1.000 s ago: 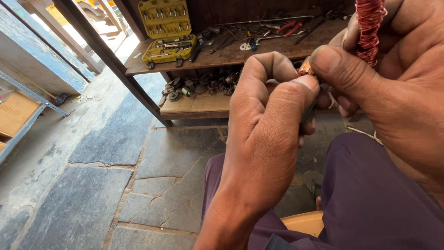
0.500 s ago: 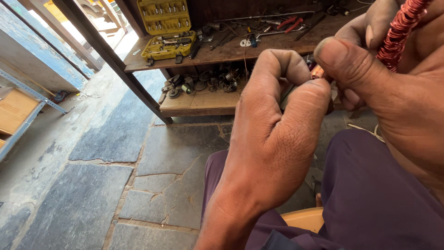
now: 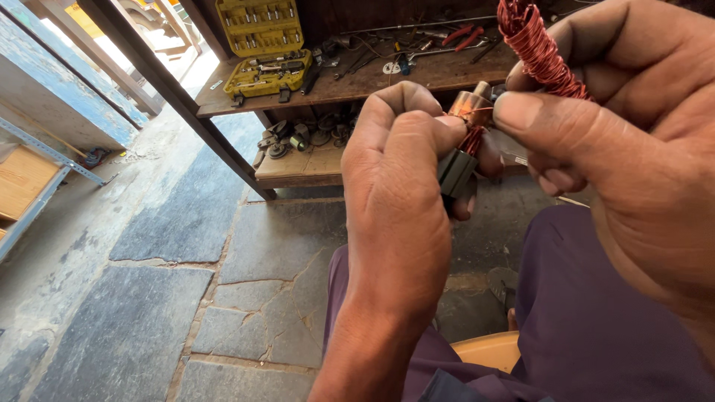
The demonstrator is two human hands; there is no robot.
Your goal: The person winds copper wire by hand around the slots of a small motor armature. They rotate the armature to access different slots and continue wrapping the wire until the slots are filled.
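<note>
A person's left hand grips a small motor armature, fingers clenched round its dark core so the copper end stands clear for work. Just right of the armature, the right hand pinches a thin strand at that copper end, a twisted hank of red copper wire looped over its fingers (kept ready to feed). Beyond the armature, a yellow socket set lies open on a cluttered wooden table.

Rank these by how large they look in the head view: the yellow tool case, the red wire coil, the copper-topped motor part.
1. Yellow tool case, though farthest away.
2. Red wire coil and copper-topped motor part look alike; nearness and covering hands leave their order unsure.
</note>
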